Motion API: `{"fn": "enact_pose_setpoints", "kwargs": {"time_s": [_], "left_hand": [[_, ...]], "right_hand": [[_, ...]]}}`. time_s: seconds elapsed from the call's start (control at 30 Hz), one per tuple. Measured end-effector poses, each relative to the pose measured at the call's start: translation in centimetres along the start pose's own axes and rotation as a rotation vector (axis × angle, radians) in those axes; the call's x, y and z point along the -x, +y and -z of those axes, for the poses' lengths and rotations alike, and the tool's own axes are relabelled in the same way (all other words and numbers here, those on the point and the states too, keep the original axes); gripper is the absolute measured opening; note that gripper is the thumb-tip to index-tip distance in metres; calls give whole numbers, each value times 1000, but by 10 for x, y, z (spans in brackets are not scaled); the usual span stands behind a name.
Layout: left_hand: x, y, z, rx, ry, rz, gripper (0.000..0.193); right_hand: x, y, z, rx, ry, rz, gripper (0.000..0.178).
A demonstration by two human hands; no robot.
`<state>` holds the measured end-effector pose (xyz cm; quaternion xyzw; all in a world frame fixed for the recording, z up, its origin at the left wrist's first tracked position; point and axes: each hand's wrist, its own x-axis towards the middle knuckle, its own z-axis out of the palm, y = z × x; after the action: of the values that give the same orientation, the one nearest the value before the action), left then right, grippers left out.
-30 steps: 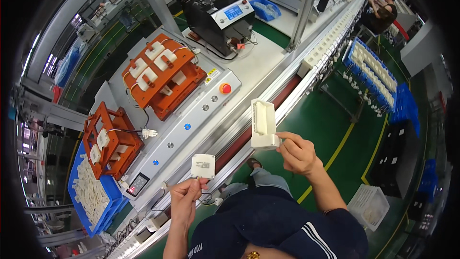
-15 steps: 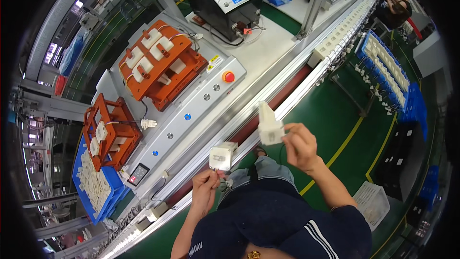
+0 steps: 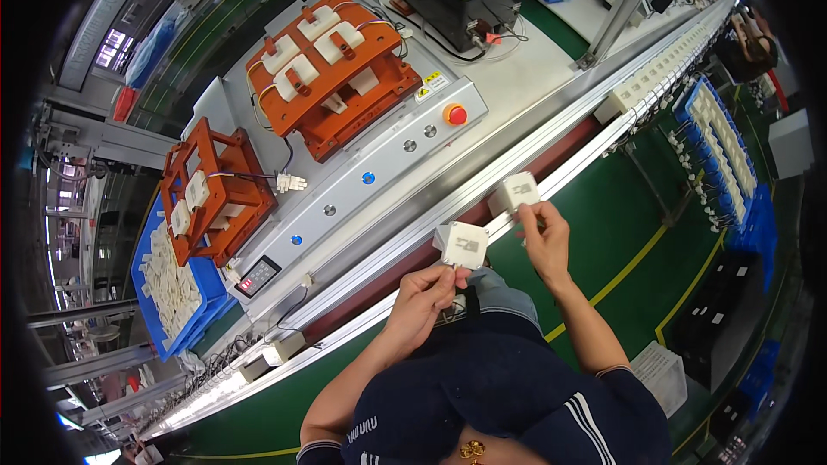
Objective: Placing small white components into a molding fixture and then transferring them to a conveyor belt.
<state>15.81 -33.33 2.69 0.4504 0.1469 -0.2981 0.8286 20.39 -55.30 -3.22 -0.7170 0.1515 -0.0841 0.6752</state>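
Observation:
My left hand (image 3: pixel 422 300) pinches the lower edge of a white box-shaped part (image 3: pixel 467 245), whose square face with a grey printed patch is turned up. Its wires seem to hang under my fingers, partly hidden. Slightly higher and to the right, my right hand (image 3: pixel 546 239) grips a second white box-shaped part (image 3: pixel 520 191) by its near right edge. Both parts are held in the air over the near side of the rail, close together but apart.
Orange fixtures (image 3: pixel 297 133) holding white parts stand on the grey machine with a red stop button (image 3: pixel 455 114). Blue trays of white pieces (image 3: pixel 168 284) lie at left. A long row of white parts (image 3: pixel 650 77) runs along the rail. A black control unit (image 3: pixel 461 4) stands behind.
The view has shifted, so the bench sits farther right and the fixtures higher. My hands have come closer together, and the right part has tipped so its printed face shows more squarely.

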Motion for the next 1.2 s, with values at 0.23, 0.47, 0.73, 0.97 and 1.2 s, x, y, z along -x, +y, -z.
{"fn": "enact_pose_setpoints", "kwargs": {"time_s": [0.23, 0.47, 0.73, 0.97, 1.2], "left_hand": [[-16, -18, 1, 0, -95, -59, 27], [-34, -45, 11, 217, -102, -31, 19], [-61, -78, 1, -2, -128, -50, 22], [-40, -51, -5, -1227, -193, -425, 30], [81, 110, 92, -1095, 435, -908, 15]], "right_hand": [[3, -20, 9, 737, -121, 275, 12], [22, -43, 14, 431, -291, 521, 32], [33, -35, -21, 436, -490, 212, 54], [5, -52, -25, 1104, -387, 416, 55], [-1, -106, -72, 724, -436, 744, 25]]}}
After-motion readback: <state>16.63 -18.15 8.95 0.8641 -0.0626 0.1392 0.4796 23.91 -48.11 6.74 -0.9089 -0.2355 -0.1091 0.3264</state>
